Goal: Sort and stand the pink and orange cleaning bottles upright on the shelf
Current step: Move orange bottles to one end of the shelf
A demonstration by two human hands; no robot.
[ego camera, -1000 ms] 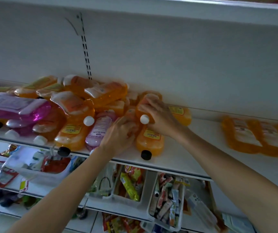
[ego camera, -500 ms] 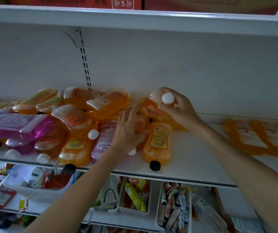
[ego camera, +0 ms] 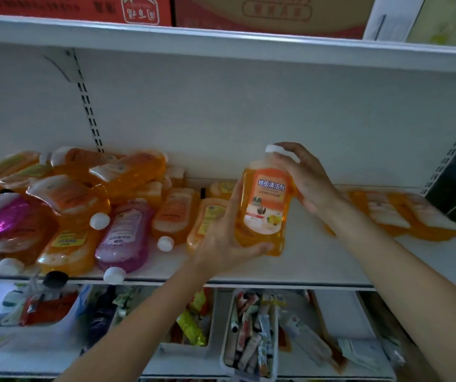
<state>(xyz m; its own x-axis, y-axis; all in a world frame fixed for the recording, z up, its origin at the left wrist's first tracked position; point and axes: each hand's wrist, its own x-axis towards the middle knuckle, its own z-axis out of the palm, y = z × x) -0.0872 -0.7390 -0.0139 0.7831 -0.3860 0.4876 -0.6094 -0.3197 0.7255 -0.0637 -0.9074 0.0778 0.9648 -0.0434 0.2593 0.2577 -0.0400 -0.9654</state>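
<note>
1. Bottle [ego camera: 266, 205], orange, upright at frame centre. The left hand [ego camera: 221, 244] is curled round its lower body, and the right hand [ego camera: 308, 177] wraps its fingers over the white cap [ego camera: 275, 149].
2. Best move, I'd say: set the base flat on the bare shelf [ego camera: 317, 263] right of centre, label forward, and let go of the cap last.
3. Left of frame, orange bottles [ego camera: 127, 172] and pink bottles [ego camera: 123, 238] lie in a flat heap; more orange ones show blurred at far right.
4. White shelving, red cartons [ego camera: 138, 9] on top, bins of packets [ego camera: 251, 340] below, dim light.

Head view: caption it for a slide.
Left hand and right hand hold an orange bottle upright beside toppled bottles on the shelf.
</note>
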